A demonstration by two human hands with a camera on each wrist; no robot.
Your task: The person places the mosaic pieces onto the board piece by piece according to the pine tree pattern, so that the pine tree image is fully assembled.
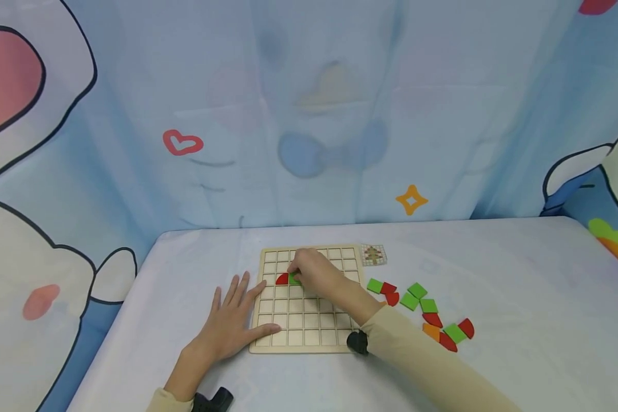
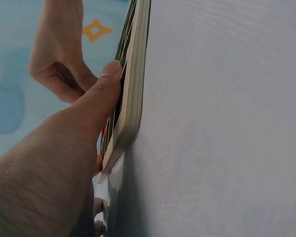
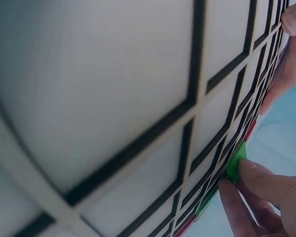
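Note:
A wooden grid board (image 1: pixel 304 349) lies on the white-covered table, its small squares bounded by raised strips. My right hand (image 1: pixel 316 273) is over its upper left part, pinching a green square tile (image 3: pixel 235 165) between thumb and fingers; the tile stands tilted at a cell. A red rounded piece (image 1: pixel 282 279) sits in the cell to its left. In the right wrist view, another green piece (image 3: pixel 205 203) and a red piece (image 3: pixel 186 226) lie along the same line. Fingers spread, my left hand (image 1: pixel 226 326) rests at the board's left edge, thumb on the board.
Loose green squares (image 1: pixel 417 290), red rounded pieces (image 1: pixel 448 341) and orange pieces (image 1: pixel 431 332) lie scattered right of the board, near my right sleeve. A small card with a tree-like picture (image 1: pixel 373 255) lies by the board's upper right corner. Behind the table hangs a printed blue curtain (image 1: pixel 329 189).

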